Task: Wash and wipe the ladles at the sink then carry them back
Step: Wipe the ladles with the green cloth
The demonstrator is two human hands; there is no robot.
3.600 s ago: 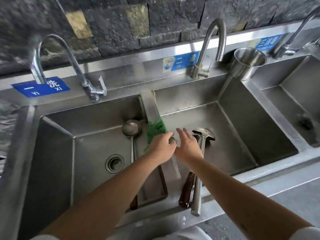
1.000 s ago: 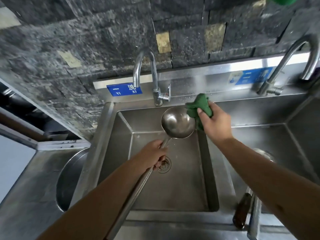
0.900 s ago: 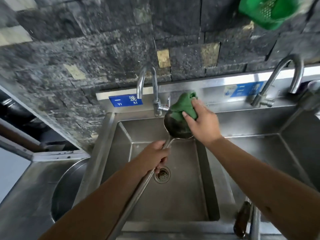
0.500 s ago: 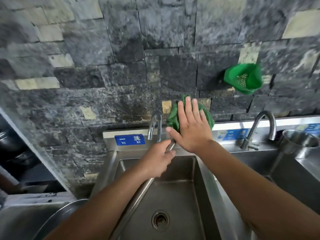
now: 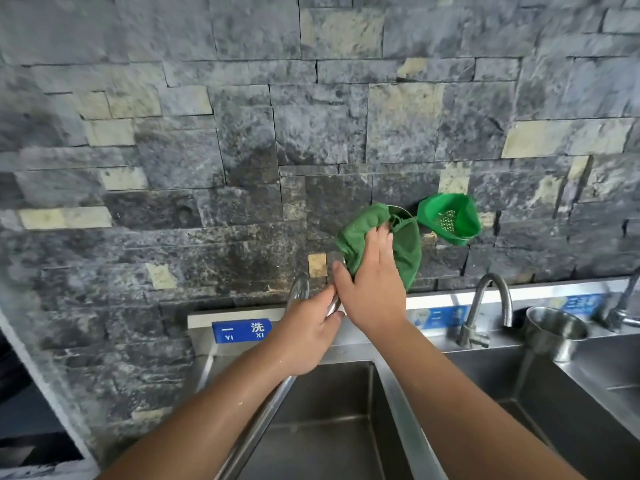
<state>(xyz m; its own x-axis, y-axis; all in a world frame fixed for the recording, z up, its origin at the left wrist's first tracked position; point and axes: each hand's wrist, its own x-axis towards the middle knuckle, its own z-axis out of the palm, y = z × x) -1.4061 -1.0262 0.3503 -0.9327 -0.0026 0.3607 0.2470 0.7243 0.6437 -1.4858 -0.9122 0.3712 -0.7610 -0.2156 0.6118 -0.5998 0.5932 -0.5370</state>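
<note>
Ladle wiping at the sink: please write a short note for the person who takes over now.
Left hand: shut on the long steel ladle handle, bowl raised before the stone wall.
Right hand: presses the green cloth over the ladle bowl, mostly hidden.
Below: the left steel sink basin.
Done: this ladle is picked up and wiping has begun.
Left: finish wiping, do any other ladles (none in view), carry them back.

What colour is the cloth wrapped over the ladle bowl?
Green: the cloth, pressed on by the right hand, shows plainly in the head view.
</note>
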